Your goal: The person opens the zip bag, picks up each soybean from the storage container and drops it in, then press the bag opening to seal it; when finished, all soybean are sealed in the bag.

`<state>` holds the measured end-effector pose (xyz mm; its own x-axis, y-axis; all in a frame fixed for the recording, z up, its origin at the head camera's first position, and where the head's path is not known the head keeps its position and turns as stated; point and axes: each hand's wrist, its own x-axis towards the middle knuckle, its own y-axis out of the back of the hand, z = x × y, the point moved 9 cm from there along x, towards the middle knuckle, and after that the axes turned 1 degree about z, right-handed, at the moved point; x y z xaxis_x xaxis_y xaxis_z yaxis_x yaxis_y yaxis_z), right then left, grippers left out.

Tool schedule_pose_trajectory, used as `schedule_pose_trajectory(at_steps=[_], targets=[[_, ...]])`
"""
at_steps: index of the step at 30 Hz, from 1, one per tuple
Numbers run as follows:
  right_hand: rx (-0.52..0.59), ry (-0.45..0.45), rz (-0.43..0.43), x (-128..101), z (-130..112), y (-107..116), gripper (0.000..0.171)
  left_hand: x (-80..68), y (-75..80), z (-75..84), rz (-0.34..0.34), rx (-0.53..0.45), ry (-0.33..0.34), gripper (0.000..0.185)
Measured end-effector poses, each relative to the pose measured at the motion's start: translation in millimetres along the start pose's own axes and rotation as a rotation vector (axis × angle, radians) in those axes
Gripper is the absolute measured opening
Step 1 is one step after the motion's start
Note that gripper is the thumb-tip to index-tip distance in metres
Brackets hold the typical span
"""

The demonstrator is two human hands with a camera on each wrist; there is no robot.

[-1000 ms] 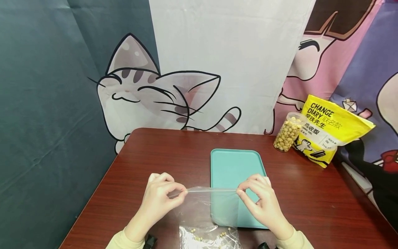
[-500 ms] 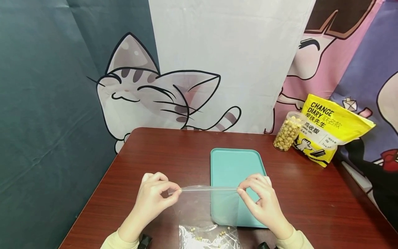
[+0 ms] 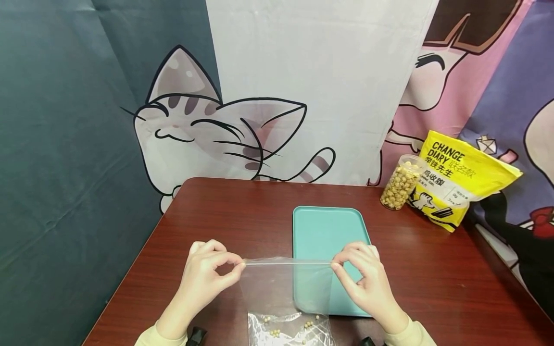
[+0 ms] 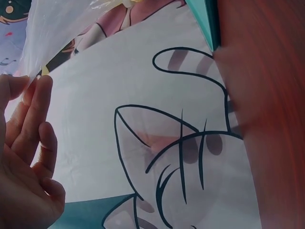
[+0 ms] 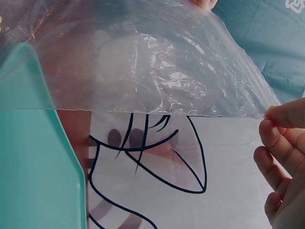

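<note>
Now clear bag (image 3: 285, 283) stretched between left hand (image 3: 207, 274), right hand (image 3: 363, 278).

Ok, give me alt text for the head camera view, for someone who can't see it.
Two hands, left hand and right hand, pinch the top corners of a clear plastic bag holding a few small yellow beans, stretched taut over a brown table. A teal tray lies behind it; a bean-filled jar and a yellow pouch stand far right.
</note>
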<state>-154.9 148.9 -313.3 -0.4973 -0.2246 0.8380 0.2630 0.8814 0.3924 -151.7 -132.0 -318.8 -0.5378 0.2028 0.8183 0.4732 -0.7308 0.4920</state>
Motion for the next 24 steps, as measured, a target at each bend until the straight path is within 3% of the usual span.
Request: schedule_pose_trajectory(at_steps=[24], targets=[[-0.008, -0.007, 0.006, -2.7, 2.8, 0.3, 0.011, -0.5, 9.8, -2.5, -0.008, 0.007, 0.018, 0.014]])
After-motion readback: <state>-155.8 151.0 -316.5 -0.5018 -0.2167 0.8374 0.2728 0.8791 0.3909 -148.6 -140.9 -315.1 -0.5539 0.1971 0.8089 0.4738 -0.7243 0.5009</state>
